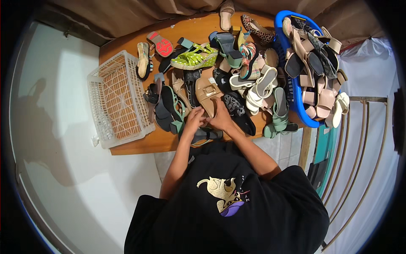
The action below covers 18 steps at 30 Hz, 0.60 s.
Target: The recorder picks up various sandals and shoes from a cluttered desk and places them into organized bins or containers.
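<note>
R fingers [218, 108] hold smooth tan sandal [204, 96] w/ rect. buckle [209, 89].

Buckled sandal [207, 92] is plain tan, the wedge [193, 58] is super loud lime green, and that flat slipper [235, 106] is black with a whitish print. Basket's [278, 23] bright blue, tabletop's [122, 43] orangey brown, T-shirt's [262, 216] black.

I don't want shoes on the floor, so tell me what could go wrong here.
The footwear heap in the blue basket overhangs its rim, so the white sandal there might slip. The green sandals lie by the table's front edge and could be knocked down. Shifting the beige sandal in that crowded pile might drag others along.
</note>
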Tool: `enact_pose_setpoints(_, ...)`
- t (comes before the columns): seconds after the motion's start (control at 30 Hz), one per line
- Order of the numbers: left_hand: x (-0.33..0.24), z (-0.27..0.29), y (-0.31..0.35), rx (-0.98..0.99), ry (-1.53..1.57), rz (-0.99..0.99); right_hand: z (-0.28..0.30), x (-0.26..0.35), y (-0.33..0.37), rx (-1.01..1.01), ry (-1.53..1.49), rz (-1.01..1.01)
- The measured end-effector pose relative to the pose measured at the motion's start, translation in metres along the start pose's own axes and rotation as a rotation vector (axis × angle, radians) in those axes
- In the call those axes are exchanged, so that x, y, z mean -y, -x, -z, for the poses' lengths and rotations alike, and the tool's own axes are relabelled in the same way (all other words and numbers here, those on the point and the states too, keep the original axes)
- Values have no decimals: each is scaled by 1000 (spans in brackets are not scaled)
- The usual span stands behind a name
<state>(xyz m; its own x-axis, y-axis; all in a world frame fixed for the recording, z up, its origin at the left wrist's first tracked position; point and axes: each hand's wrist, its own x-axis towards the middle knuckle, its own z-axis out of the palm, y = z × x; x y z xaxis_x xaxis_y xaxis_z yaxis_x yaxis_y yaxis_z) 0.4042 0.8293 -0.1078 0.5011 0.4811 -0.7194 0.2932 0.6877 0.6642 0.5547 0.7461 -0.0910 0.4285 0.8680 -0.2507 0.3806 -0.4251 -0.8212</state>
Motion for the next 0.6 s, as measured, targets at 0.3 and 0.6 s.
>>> enact_pose_setpoints(0.3,-45,-35,-19,326,749,-173,37,32,27,130,-121,227)
enact_pose_setpoints(0.6,-46,-56,-28,382,871,-170,58,45,30,190,-136,158)
